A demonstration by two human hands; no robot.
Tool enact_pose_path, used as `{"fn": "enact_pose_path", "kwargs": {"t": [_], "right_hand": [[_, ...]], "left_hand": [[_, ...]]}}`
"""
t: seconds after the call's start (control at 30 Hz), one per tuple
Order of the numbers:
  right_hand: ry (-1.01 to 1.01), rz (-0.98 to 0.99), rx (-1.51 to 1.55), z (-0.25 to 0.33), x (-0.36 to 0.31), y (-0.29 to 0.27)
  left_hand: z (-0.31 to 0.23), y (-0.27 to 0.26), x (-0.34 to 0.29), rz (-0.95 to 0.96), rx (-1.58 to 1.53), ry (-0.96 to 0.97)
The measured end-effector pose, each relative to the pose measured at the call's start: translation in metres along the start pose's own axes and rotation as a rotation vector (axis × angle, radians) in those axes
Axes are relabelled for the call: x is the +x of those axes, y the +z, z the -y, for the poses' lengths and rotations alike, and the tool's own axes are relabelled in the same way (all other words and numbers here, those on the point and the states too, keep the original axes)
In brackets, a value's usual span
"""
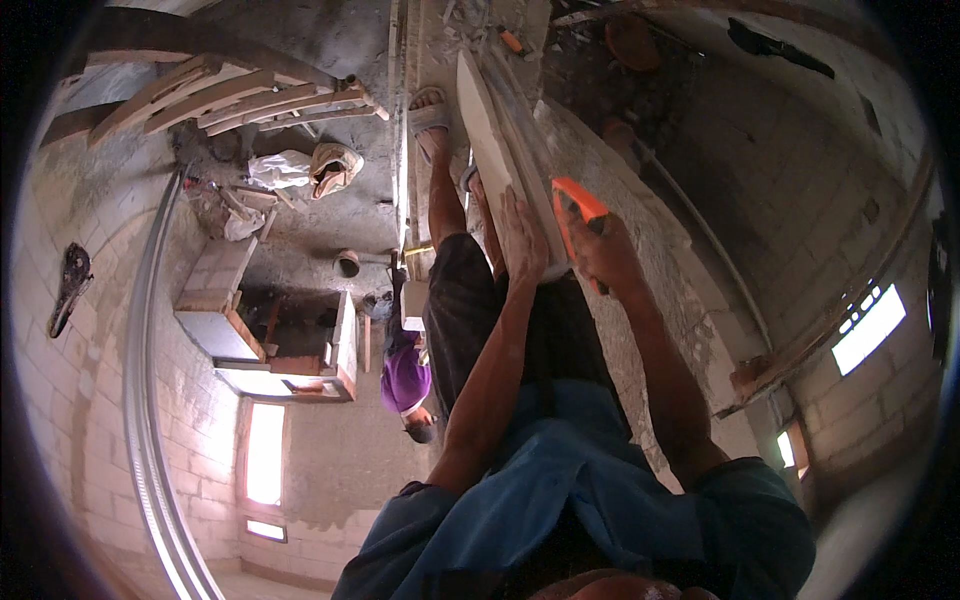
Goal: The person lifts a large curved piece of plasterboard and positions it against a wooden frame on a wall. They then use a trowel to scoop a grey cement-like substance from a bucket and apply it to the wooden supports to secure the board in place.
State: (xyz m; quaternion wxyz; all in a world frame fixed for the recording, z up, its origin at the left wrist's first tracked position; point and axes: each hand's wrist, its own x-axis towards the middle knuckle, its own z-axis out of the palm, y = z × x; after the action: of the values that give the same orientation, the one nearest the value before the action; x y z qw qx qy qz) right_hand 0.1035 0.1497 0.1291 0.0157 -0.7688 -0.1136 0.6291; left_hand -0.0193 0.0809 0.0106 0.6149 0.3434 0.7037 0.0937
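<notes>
A long pale board (484, 135) stretches away from me near the middle of the view, its near end by my thighs. My left hand (524, 242) lies along the near part of the board, fingers stretched out and pressing against it. Just to its right, my right hand (606, 256) is closed round an orange looped handle (576, 212) that looks like a handsaw's. I cannot make out the blade. A greyish long strip (522, 150) runs along the board's right side.
Left of me, a person in a purple shirt (404, 372) is near an open wooden cabinet frame (215, 330). White and tan sacks (335, 170) lie on the floor beyond, near leaning curved timbers (235, 105). A small orange object (511, 41) lies farther ahead. Block walls (70, 370) surround the space.
</notes>
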Motion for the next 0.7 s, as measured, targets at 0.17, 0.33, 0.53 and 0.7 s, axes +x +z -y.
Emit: {"fn": "enact_pose_path", "kwargs": {"t": [0.17,0.33,0.53,0.7], "right_hand": [[-0.172,-0.094,-0.081,-0.037,-0.069,0.009],[-0.232,-0.054,-0.179,-0.017,-0.009,0.019],[-0.496,-0.203,-0.210,-0.030,-0.022,0.026],[-0.108,-0.069,0.081,-0.006,-0.061,0.004]], "left_hand": [[0.011,0.006,0.007,0.018,-0.058,-0.068],[0.047,0.017,0.007,0.044,-0.037,0.120],[0.046,0.010,0.012,0.046,-0.133,0.099],[0.009,0.004,-0.013,0.023,-0.112,0.004]]}}
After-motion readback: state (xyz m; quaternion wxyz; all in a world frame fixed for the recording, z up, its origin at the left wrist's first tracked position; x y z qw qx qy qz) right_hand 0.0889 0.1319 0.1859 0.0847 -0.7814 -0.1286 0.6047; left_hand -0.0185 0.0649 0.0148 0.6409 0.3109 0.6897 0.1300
